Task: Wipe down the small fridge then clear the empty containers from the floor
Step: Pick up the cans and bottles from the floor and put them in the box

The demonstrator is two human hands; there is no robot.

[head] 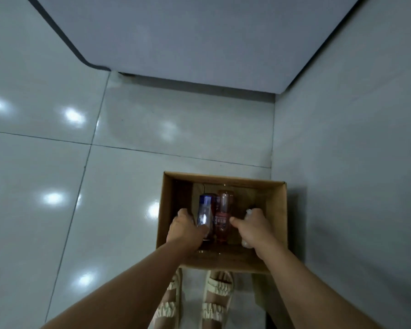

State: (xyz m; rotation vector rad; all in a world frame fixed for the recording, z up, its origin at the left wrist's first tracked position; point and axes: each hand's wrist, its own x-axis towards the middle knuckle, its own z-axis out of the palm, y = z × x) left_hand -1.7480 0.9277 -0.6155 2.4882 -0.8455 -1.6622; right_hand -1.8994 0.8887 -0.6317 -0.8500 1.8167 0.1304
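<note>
An open cardboard box [277, 203] stands on the tiled floor beside the wall. Inside it lie a blue-labelled clear bottle [205, 208] and a red-labelled clear bottle [224, 213], side by side. My left hand [184, 227] reaches into the box and is wrapped around the lower part of the blue-labelled bottle. My right hand [254, 227] is also inside the box, closed around a pale, whitish item [246, 244] whose ends stick out above and below the fist; I cannot tell what it is. The small white fridge [199, 32] fills the top of the view.
A pale wall [354, 162] runs along the right, touching the box's side. Glossy grey floor tiles [57, 162] spread to the left and between box and fridge. My feet in cream sandals [217, 302] stand just behind the box.
</note>
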